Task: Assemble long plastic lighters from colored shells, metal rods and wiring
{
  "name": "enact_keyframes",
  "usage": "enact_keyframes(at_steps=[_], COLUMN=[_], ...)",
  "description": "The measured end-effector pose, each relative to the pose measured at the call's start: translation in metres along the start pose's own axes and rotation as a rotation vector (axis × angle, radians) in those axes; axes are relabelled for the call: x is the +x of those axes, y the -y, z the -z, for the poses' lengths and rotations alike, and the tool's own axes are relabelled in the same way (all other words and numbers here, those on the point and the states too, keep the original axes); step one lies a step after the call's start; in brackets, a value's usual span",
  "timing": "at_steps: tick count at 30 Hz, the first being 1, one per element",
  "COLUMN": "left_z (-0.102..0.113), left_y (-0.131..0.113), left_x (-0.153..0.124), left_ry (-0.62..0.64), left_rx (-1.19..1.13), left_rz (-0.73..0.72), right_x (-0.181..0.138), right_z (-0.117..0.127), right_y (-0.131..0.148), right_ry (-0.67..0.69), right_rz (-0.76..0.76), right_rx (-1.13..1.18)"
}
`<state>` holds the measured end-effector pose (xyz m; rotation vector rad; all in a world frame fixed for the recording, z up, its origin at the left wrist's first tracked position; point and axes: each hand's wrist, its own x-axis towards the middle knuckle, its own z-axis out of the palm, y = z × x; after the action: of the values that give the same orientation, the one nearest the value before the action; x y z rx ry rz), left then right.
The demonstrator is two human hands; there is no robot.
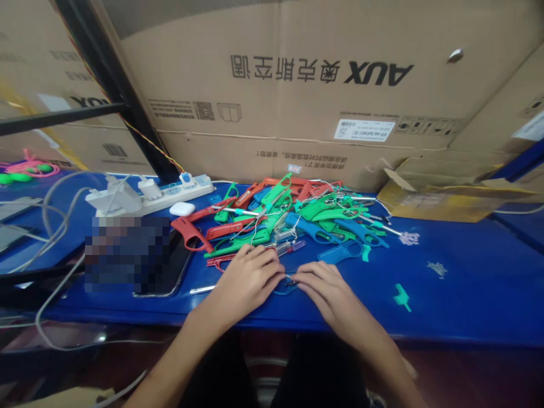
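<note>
At the table's front edge, my left hand [251,279] bends over a blue plastic lighter casing [284,291], its fingers closed on it. Most of that casing is hidden under the fingers. My right hand [325,288] pinches a small dark part [291,282] beside it, with a thin pale wire between the two hands. Just beyond lies a heap of long-nosed lighter casings in green [255,241], red [232,228] and blue [317,229], some with metal tubes and white wires. A metal tube [202,289] rests left of my left hand.
On the left are a dark tablet-like device [176,272], a white case [182,209] and a power strip [170,194] with chargers. A green scrap [401,297] and small pins [437,268] lie at right. An open carton [442,198] and a large cardboard box [289,113] stand behind.
</note>
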<state>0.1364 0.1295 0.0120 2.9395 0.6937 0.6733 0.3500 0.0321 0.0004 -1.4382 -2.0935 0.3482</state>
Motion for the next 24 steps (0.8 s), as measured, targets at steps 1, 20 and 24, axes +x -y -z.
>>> enact_keyframes(at_steps=[1, 20, 24], left_z=[0.0, 0.008, 0.006], left_y=[0.0, -0.006, -0.012], left_x=[0.001, 0.019, 0.021], left_ry=[0.003, 0.131, 0.138], left_rx=[0.003, -0.23, -0.242], left_rz=[-0.017, 0.295, 0.358], right_x=[0.0, 0.001, 0.0], right_z=[0.0, -0.002, -0.004], right_y=[0.0, 0.003, 0.002], right_ry=[0.003, 0.04, 0.046], right_rz=[0.0, -0.065, -0.055], right_rx=[0.007, 0.065, 0.049])
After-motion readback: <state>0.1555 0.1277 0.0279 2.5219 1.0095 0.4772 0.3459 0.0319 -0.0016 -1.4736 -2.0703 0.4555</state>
